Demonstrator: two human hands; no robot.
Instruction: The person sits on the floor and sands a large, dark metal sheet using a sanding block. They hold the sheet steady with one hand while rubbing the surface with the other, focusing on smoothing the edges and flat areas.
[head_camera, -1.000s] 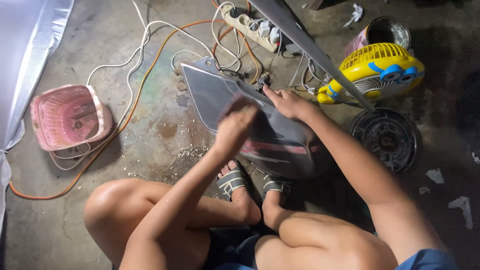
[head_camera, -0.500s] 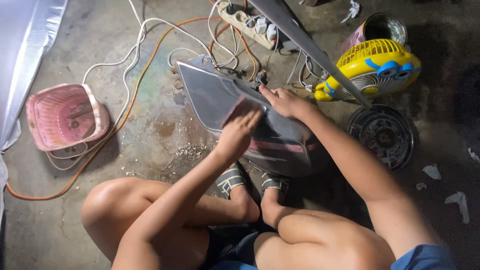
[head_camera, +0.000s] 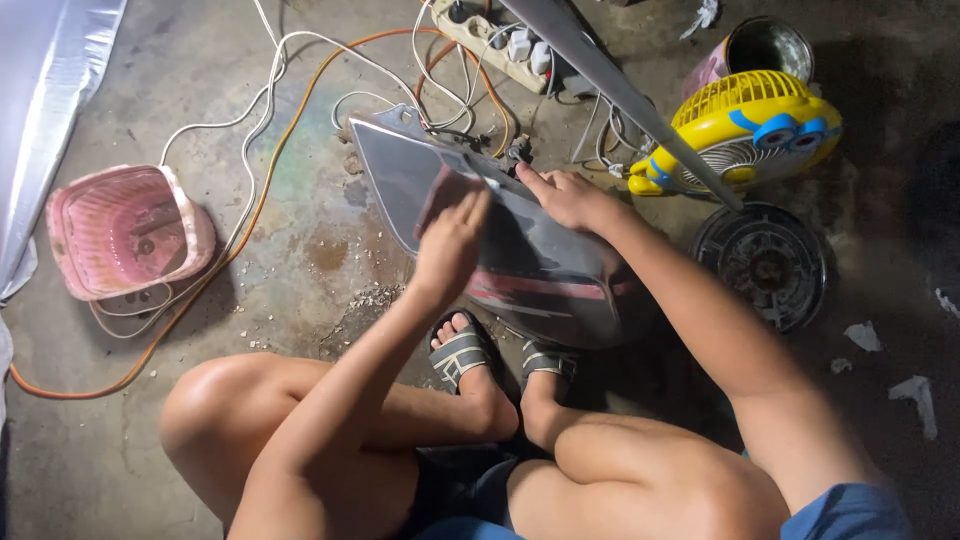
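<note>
Two bare hands are on a curved, glossy panel (head_camera: 520, 250) that stands tilted on the concrete floor (head_camera: 300, 270) directly in front of the squatting person's sandalled feet (head_camera: 470, 355). The panel is dark and reflective, with a red and pale stripe along its lower edge.

Left hand (head_camera: 452, 245): laid flat on the upper left part of the panel face, fingers extended and held close together, palm down. A small reddish piece shows at the fingertips; whether the fingers press it to the panel or merely touch it cannot be told.

Right hand (head_camera: 568, 195): resting on the panel's top edge, fingers curled over that edge and close together, near a small dark fitting (head_camera: 518, 153). Whether they pinch the fitting cannot be told.

Surroundings: a pink plastic basket (head_camera: 125, 235) sits well to the left, on loops of white cable. An orange cord (head_camera: 215, 280) runs from the lower left up past the basket towards a power strip (head_camera: 490, 40) behind the panel, with several white cables (head_camera: 300, 45) tangled there. A grey metal bar (head_camera: 620, 95) crosses diagonally over a yellow table fan (head_camera: 755, 125) on the right. A round dark grille (head_camera: 765, 265) lies just below the fan, and a tin can (head_camera: 762, 48) stands behind it. Scraps of white paper (head_camera: 915, 395) lie at the far right.
</note>
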